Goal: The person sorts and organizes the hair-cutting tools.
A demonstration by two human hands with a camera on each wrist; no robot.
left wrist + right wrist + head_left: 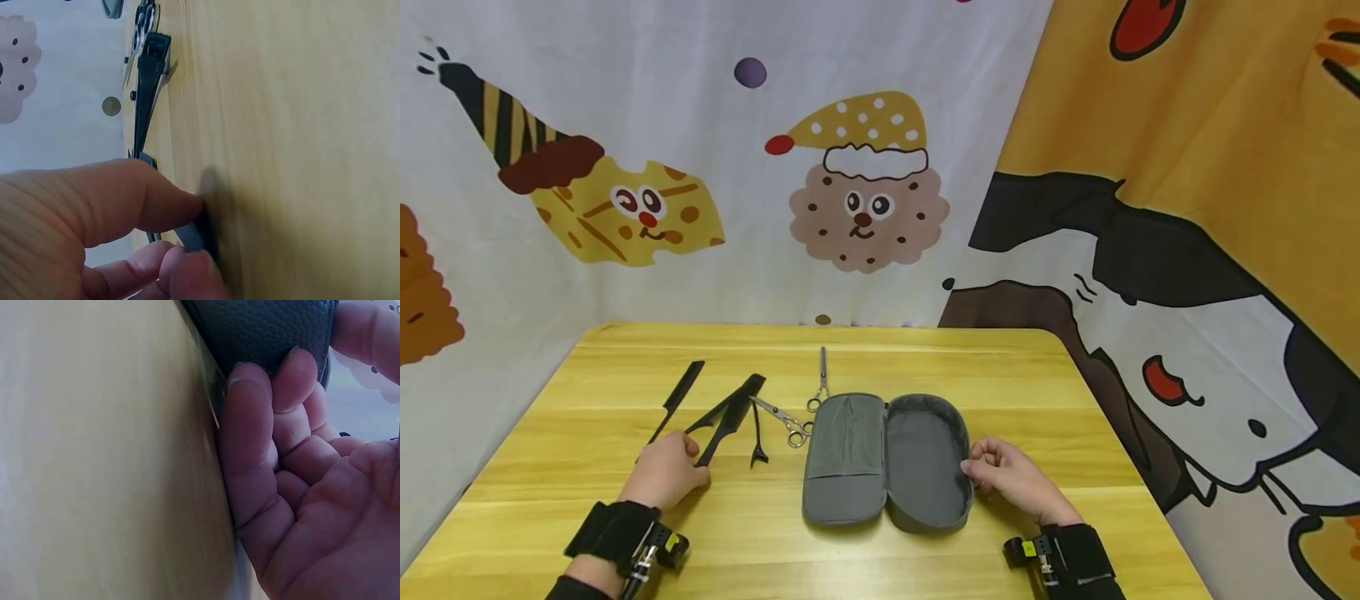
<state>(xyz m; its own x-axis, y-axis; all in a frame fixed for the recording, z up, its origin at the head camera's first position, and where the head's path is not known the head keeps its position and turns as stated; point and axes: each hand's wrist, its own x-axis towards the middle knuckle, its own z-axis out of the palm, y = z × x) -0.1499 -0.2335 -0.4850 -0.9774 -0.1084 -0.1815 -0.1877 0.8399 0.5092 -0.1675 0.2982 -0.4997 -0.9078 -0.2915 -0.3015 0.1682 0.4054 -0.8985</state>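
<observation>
In the head view my left hand (664,473) pinches the lower end of a black comb (727,423) between thumb and fingers, close over the table. The left wrist view shows the dark end of that comb (191,237) between thumb and fingertips. At the right, my right hand (1011,477) grips the rim of an open grey zip case (925,521), thumb on the edge. From the right wrist, the curled fingers (250,419) press against the textured outer wall of the case (269,331). The case lies unfolded, its pocketed half to the left.
Left of the held comb lies a black tail comb (683,385). A small black hair clip (757,442) and scissors (781,415) lie between the left hand and the case. Another pair of scissors (823,375) lies behind the case. A printed curtain (700,292) hangs behind the wooden table (895,358).
</observation>
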